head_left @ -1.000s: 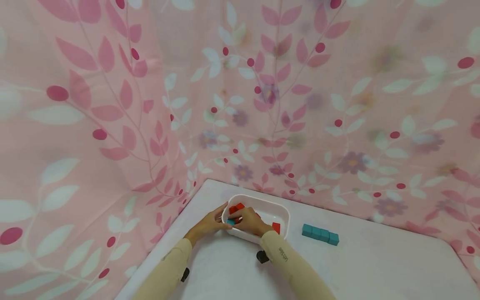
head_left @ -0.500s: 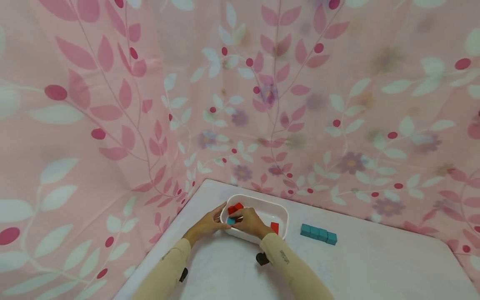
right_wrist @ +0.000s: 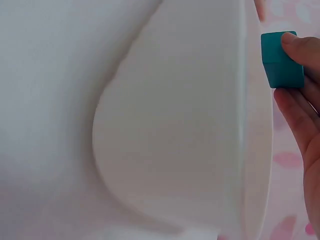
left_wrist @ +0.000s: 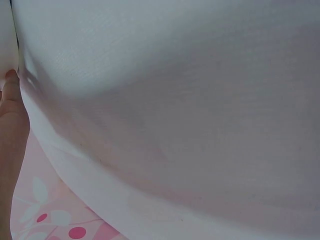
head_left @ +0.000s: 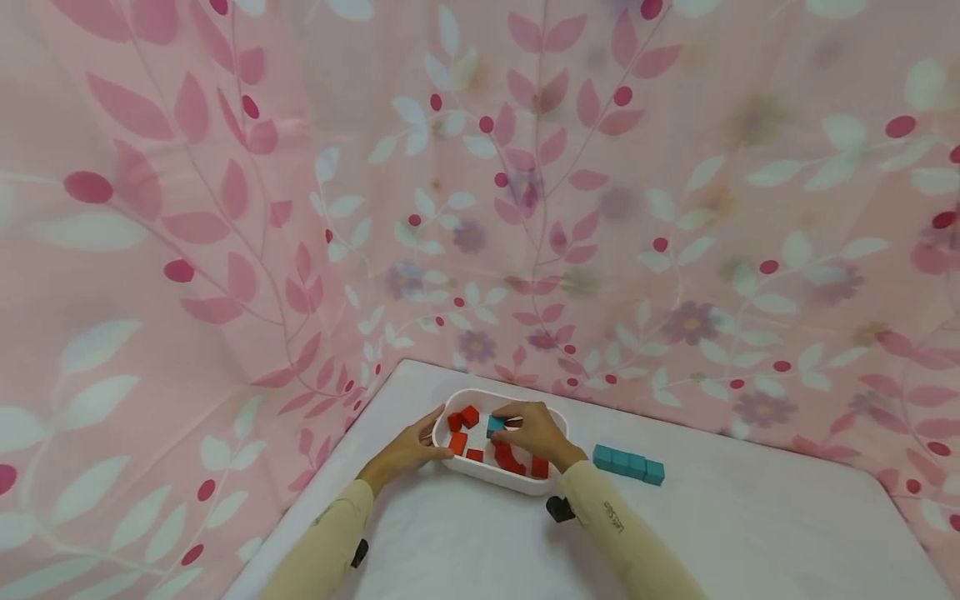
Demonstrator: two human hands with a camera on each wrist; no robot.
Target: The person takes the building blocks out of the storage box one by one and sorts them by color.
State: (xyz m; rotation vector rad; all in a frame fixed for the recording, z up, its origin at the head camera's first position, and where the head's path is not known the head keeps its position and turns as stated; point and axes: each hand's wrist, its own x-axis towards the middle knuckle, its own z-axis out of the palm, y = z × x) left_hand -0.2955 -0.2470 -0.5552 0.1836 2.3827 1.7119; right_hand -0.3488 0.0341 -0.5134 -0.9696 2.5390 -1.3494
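A white tub (head_left: pixel 480 477) sits on the white table near the far left corner and holds several red blocks (head_left: pixel 458 442). My right hand (head_left: pixel 534 432) is over the tub and pinches a teal block (head_left: pixel 494 426) (right_wrist: pixel 281 60) in its fingertips (right_wrist: pixel 292 39). My left hand (head_left: pixel 408 450) rests against the tub's left end, fingers on the rim. The left wrist view shows only the tub's white wall (left_wrist: pixel 175 110) and a fingertip (left_wrist: pixel 10 82). In the right wrist view the tub's outer wall (right_wrist: pixel 185 130) fills the frame.
A row of teal blocks (head_left: pixel 628 464) lies on the table (head_left: pixel 750 533) just right of the tub. Pink leaf-patterned curtain (head_left: pixel 480 208) closes in the table at the back and left. A small black object (head_left: pixel 558 508) sits under my right forearm.
My right hand has lifted the teal block from the tub's left end and moved right, uncovering more red blocks. The left hand stays on the tub's rim.
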